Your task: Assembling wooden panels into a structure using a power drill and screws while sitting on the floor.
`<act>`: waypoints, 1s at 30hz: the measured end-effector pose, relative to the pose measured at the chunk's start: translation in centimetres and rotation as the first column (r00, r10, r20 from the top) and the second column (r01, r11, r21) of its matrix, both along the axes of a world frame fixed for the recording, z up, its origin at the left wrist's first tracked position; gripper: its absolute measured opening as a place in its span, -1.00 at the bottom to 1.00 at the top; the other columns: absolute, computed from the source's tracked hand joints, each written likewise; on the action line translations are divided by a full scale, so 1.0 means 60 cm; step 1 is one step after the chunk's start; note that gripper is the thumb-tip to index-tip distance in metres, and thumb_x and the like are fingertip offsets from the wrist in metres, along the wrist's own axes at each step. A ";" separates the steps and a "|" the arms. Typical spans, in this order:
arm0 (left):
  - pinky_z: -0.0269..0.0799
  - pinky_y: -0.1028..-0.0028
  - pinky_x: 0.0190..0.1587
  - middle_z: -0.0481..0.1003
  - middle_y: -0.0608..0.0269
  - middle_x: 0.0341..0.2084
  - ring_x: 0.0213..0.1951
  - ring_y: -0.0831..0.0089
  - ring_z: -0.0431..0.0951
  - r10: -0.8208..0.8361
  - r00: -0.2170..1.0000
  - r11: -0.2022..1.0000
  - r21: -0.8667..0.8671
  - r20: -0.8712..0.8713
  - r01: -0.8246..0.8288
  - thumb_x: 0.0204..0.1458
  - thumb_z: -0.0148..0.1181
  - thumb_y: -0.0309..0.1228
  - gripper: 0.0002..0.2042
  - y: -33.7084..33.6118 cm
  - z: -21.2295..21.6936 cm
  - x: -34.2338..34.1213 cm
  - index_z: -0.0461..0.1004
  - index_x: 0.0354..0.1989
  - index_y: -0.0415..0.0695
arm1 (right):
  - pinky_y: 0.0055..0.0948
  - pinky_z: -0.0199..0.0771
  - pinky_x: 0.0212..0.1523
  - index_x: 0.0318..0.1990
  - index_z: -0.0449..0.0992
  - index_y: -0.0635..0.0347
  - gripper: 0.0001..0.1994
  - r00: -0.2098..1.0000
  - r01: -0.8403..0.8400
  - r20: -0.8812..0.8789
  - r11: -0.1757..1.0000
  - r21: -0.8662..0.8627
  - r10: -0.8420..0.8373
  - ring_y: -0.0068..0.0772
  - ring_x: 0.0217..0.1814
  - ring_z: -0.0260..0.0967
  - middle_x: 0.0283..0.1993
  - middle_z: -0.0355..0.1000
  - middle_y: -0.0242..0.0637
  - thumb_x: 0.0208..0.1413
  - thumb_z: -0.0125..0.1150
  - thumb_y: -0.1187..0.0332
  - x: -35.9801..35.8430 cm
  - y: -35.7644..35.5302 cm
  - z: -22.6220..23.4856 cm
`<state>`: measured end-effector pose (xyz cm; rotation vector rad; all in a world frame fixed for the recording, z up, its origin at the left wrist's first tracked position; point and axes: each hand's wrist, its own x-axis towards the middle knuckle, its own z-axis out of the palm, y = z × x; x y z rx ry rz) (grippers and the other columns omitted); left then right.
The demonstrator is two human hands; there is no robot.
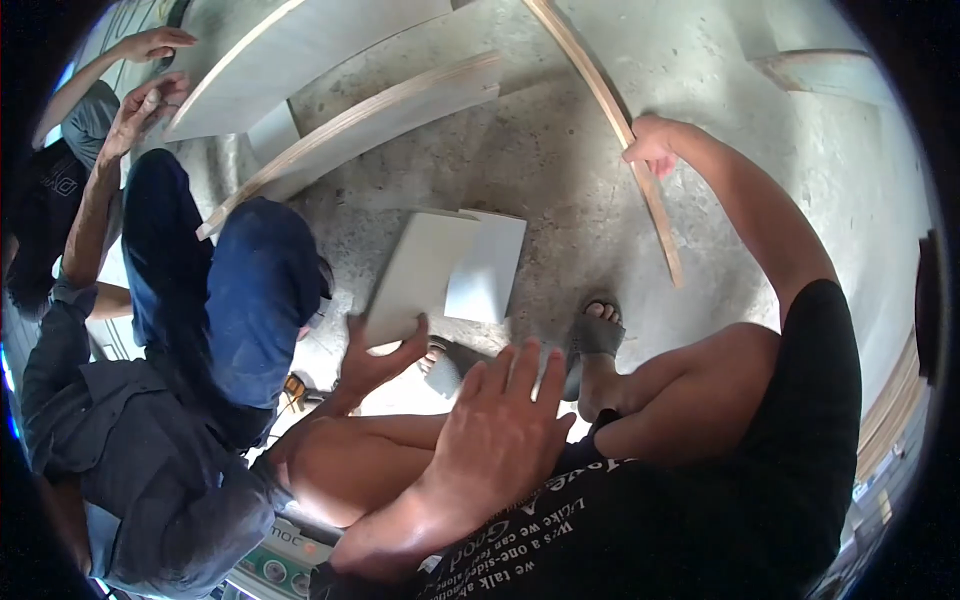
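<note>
In the head view, a long, narrow piece of tan wood (655,225), bent to a bow by the lens, runs from the far edge of the visible floor (560,180) toward its right side. The floor is grey, mottled concrete. The right hand (655,145) grasps the wood partway along, fingers curled over it, one end lying nearer the person. The left hand (505,420) is released, back up, fingers extended, well apart from the wood. Beyond its fingertips, a smooth cream panel (418,275) overlaps a flat white panel (490,270), both straight-sided; a co-worker's hand (385,358) is at the cream one's near edge. Toward the floor's far left corner, a pale board (400,117) with a tan wood edge stands near a larger smooth panel (310,60).
</note>
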<state>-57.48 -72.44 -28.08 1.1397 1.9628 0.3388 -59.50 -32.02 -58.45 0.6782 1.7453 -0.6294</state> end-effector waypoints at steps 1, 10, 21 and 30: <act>0.40 0.04 0.27 0.41 -0.29 0.21 0.21 -0.17 0.47 -0.028 0.999 1.000 0.000 -0.021 0.028 0.21 0.24 -0.23 -0.43 0.005 0.001 0.000 0.33 0.30 -0.34 | -0.23 0.73 -0.49 -0.09 0.53 0.58 -0.52 1.000 0.001 -0.010 1.000 -0.003 -0.002 -0.11 -0.50 0.63 -0.34 0.59 0.11 0.18 0.31 0.16 0.001 0.000 -0.002; 0.35 0.07 0.30 0.38 -0.20 0.26 0.26 -0.03 0.43 -0.167 0.986 0.986 0.006 0.028 0.167 0.23 0.19 -0.13 -0.40 0.037 -0.018 0.005 0.31 0.34 -0.26 | -0.25 0.71 -0.49 -0.24 0.53 0.51 -0.53 0.984 0.004 -0.177 1.000 -0.020 -0.008 -0.18 -0.51 0.61 -0.44 0.56 0.00 0.32 0.21 0.08 0.032 -0.004 0.009; 0.35 0.05 0.28 0.36 -0.20 0.27 0.28 -0.05 0.41 -0.129 0.992 0.990 -0.059 0.004 0.129 0.24 0.18 -0.13 -0.41 0.009 -0.044 -0.005 0.32 0.34 -0.27 | -0.25 0.70 -0.48 -0.19 0.52 0.52 -0.47 0.991 -0.018 -0.131 0.999 -0.031 0.014 -0.18 -0.48 0.62 -0.44 0.57 0.02 0.35 0.20 0.01 0.024 -0.012 0.019; 0.33 0.02 0.31 0.34 -0.22 0.29 0.31 -0.07 0.38 -0.122 0.992 0.990 -0.060 0.038 0.124 0.29 0.12 -0.10 -0.40 -0.011 -0.033 -0.022 0.29 0.36 -0.28 | -0.29 0.64 -0.55 -0.22 0.50 0.46 -0.49 0.994 -0.060 -0.089 0.997 -0.055 0.055 -0.27 -0.57 0.57 -0.51 0.52 -0.09 0.39 0.14 0.01 0.017 -0.005 0.004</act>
